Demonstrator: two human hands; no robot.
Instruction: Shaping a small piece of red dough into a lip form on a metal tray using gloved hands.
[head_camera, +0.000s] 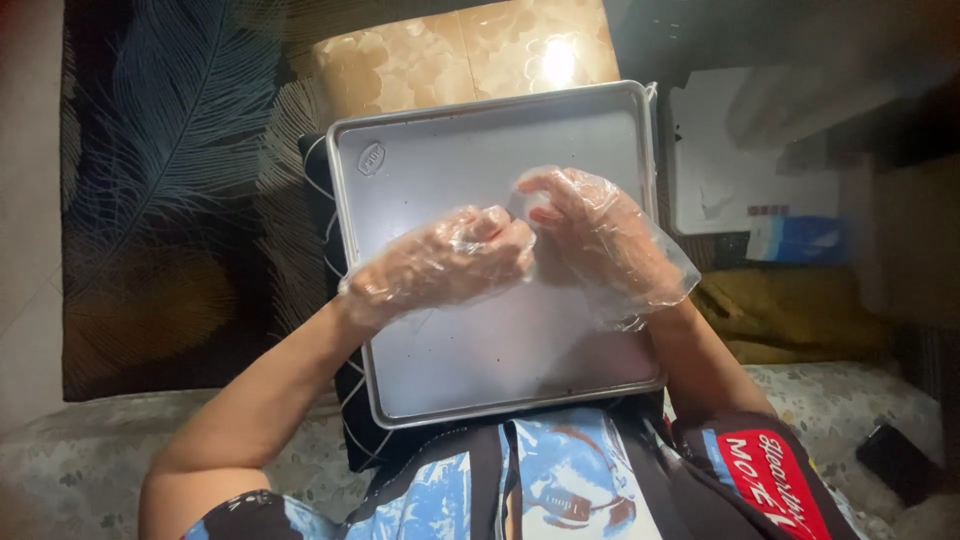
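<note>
Gloved hands (520, 250) together over tray (420, 150), contents unclear

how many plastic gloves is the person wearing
2: one clear plastic glove on the left hand, curled into a fist over the metal tray; the other on the right hand, fingers bent, touching the left. No spare gloves show.

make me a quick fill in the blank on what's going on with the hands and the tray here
1. Both hands wear clear ____ gloves.
2. The left hand and right hand meet above a metal ____.
3. The tray rests on a dark ____ with white lines.
4. Left of the cushion lies a cloth with a ____ pattern.

Missing words: plastic; tray; cushion; feather
</note>
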